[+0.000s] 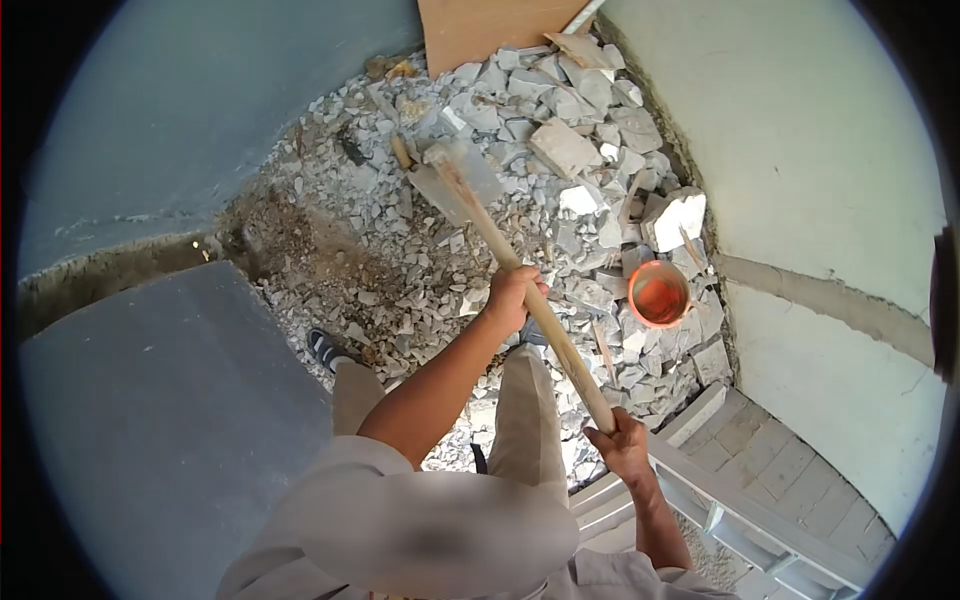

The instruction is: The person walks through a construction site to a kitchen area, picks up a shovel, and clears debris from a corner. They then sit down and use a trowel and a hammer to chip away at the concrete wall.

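Observation:
A hoe with a long wooden handle (560,345) slants across the rubble in front of me. Its flat grey metal blade (483,172) lies over the broken pieces, with the handle's far end above it. My left hand (512,298) is closed around the middle of the handle. Lower down, my right hand (622,445) wraps around the near end. Broken grey and white rubble (420,270) spreads under the hoe and around my feet.
An orange bucket (659,294) sits on the rubble at right. Larger slabs (565,148) are heaped toward the back, below a brown board (490,30). Walls stand on both sides. A pale ladder-like frame (740,525) lies at lower right.

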Motion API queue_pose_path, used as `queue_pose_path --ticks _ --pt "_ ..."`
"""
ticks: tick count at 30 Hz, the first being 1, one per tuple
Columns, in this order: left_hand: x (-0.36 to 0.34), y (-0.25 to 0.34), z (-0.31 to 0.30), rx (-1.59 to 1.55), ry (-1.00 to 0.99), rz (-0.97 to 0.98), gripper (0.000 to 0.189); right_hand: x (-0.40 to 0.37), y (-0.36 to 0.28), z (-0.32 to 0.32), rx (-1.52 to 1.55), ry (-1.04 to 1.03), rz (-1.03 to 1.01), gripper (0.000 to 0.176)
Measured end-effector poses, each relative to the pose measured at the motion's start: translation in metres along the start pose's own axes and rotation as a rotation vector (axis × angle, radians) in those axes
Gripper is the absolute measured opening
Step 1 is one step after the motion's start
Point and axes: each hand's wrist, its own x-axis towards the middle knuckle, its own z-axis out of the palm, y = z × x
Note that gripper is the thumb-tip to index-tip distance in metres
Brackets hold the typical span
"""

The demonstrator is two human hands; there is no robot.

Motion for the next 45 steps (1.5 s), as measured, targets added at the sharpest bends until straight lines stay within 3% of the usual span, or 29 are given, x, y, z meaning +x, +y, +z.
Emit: queue_pose_path --ticks 5,6,10,13,18,20,22,25,31,33,39,45 --pt "-0.026 -0.019 0.029 0.192 -0.191 -0.119 0.021 -0.041 -0.023 -0.040 -0.075 0.080 0.031 0.025" --pt "-0.034 -0.017 0.024 0.288 -0.316 -0.164 0.037 -0.044 -0.032 -0.047 -0.040 0.095 0.038 0.025" --pt "-0.069 0.008 -0.015 0.644 -0.290 -0.002 0.062 -0.037 -0.020 -0.059 -0.044 0.165 0.056 0.026" --pt "-0.085 0.037 -0.104 0.697 -0.129 0.022 0.058 -0.028 -0.044 -0.070 0.024 0.188 0.193 0.027" --pt "-0.149 0.083 -0.261 0.866 0.446 0.077 0.048 0.062 0.020 -0.050 -0.144 0.181 0.141 0.033" --pt "-0.132 0.068 -0.408 0.792 0.400 -0.043 0.049 0.091 0.037 -0.045 -0.190 0.204 0.079 0.039" --pt "-0.210 0.079 -0.347 0.864 0.677 -0.040 0.046 0.091 0.030 -0.053 -0.259 0.182 0.048 0.038" --pt "-0.257 0.082 -0.370 0.813 0.645 -0.089 0.040 0.074 0.003 -0.085 -0.308 0.247 0.041 0.037" --pt "-0.337 0.075 -0.415 0.715 0.678 -0.106 0.032 0.019 -0.011 -0.128 0.222 0.255 0.323 0.027" --pt "-0.349 0.072 -0.420 0.690 0.713 -0.165 0.031 0.018 -0.013 -0.133 0.307 0.269 0.287 0.024" --pt "-0.363 0.084 -0.395 0.716 0.711 -0.066 0.040 0.127 0.001 -0.144 0.394 0.247 0.243 0.025" --pt "-0.383 0.099 -0.377 0.722 0.738 -0.057 0.039 0.185 0.007 -0.175 0.446 0.294 0.196 0.012"
